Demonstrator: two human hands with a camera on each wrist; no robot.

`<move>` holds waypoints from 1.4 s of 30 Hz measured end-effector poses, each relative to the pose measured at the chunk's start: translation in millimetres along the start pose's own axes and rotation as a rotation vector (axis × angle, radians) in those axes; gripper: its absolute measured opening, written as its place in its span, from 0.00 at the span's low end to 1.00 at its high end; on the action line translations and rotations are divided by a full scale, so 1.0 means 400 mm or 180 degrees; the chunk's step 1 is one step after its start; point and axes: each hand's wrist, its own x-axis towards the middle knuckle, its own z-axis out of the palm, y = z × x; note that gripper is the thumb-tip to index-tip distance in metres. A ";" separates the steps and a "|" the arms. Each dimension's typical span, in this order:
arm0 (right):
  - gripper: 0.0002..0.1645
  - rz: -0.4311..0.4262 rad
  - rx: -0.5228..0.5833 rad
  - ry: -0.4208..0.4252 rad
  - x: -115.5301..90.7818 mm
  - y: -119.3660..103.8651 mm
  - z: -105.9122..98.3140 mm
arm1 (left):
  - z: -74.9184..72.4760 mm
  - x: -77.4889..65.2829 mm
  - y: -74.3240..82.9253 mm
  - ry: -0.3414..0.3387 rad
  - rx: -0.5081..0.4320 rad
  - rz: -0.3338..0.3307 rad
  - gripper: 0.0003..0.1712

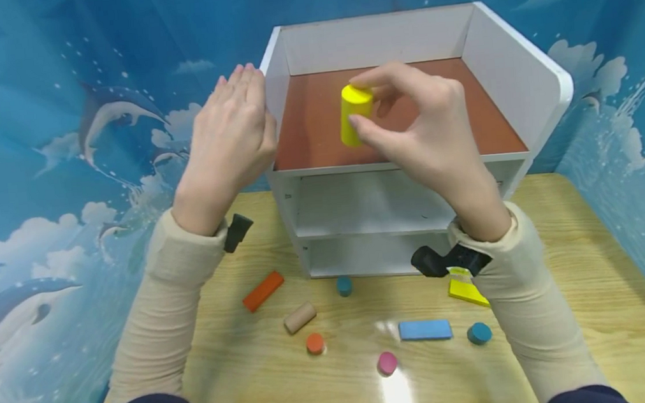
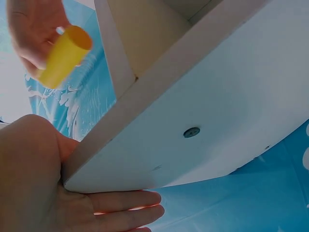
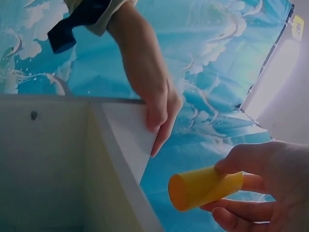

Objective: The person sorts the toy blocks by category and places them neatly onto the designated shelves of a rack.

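Observation:
My right hand [image 1: 427, 122] pinches a yellow cylinder block [image 1: 356, 115] between thumb and fingers, over the brown top surface of a white shelf unit [image 1: 388, 166]. In the right wrist view the cylinder [image 3: 205, 188] lies sideways in the fingers, its round end facing the left. My left hand [image 1: 230, 129] holds the left side panel of the unit. Its thumb lies on the inner face, and its straight fingers [image 2: 128, 200] rest along the outside of the panel [image 2: 193, 159].
Scattered on the wooden table [image 1: 246, 387] are a red-orange bar [image 1: 263, 291], a tan cylinder [image 1: 300, 317], an orange disc [image 1: 314, 343], a pink one [image 1: 387, 363], a blue plank [image 1: 424, 330], a yellow plank [image 1: 467, 292] and teal cylinders [image 1: 479, 333]. Blue dolphin-print curtains [image 1: 19, 157] surround it.

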 end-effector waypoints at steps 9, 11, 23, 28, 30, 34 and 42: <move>0.16 0.0402 0.0202 -0.0108 0.010 0.049 0.032 | 0.000 0.001 0.002 -0.0038 0.0002 -0.0030 0.32; 0.16 0.0570 0.0199 -0.0164 0.010 0.053 0.037 | 0.000 0.001 0.002 -0.0038 0.0001 -0.0030 0.32; 0.16 0.0914 -0.0048 -0.0436 0.001 0.078 0.058 | -0.001 0.000 0.003 -0.0058 0.0024 -0.0050 0.32; 0.16 0.0979 -0.0105 -0.0473 0.002 0.079 0.065 | -0.001 -0.001 0.003 -0.0073 0.0020 -0.0065 0.32; 0.16 0.1003 -0.0139 -0.0500 0.002 0.077 0.066 | 0.000 0.000 0.003 -0.0073 0.0013 -0.0068 0.32; 0.19 0.1031 -0.0218 -0.0583 0.001 0.071 0.063 | 0.000 0.002 0.003 -0.0070 -0.0004 -0.0064 0.32; 0.36 0.1037 -0.0268 -0.0614 -0.004 0.061 0.049 | 0.000 0.000 0.000 -0.0064 -0.0007 -0.0061 0.32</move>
